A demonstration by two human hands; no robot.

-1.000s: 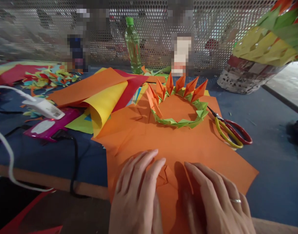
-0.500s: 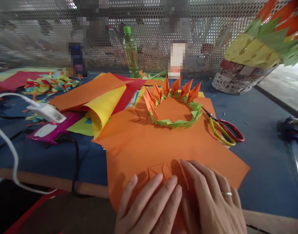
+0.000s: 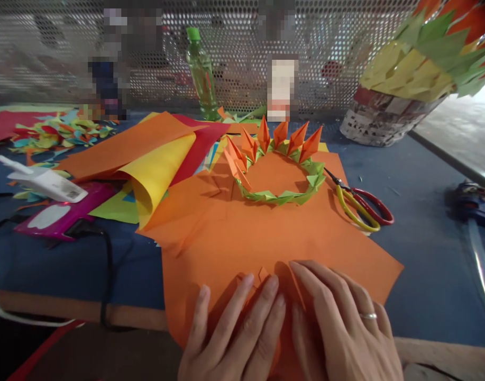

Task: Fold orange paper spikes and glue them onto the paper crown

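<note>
My left hand (image 3: 238,333) lies with its fingers spread over a small folded orange paper piece (image 3: 263,274), pressing on it and covering most of it. My right hand (image 3: 341,312), a ring on one finger, has its fingers together around a raised orange flap (image 3: 296,283) beside it. Whether flap and folded piece are one sheet I cannot tell. Both hands rest over a large orange sheet (image 3: 298,233). Beyond them sits a ring of folded green paper (image 3: 277,197) with several pointed orange paper pieces (image 3: 263,134) standing along its back and left side.
Scissors (image 3: 359,206) with yellow and red handles lie right of the ring. Coloured sheets (image 3: 127,143), paper scraps (image 3: 62,132) and a magenta power strip (image 3: 63,211) with cords are at left. A green bottle (image 3: 202,79) and a paper-covered pot (image 3: 385,121) stand behind.
The view has shifted slightly. My left hand's fingers have moved a little left over the folded piece, covering more of it. My right hand stays nearly in place at the flap.
</note>
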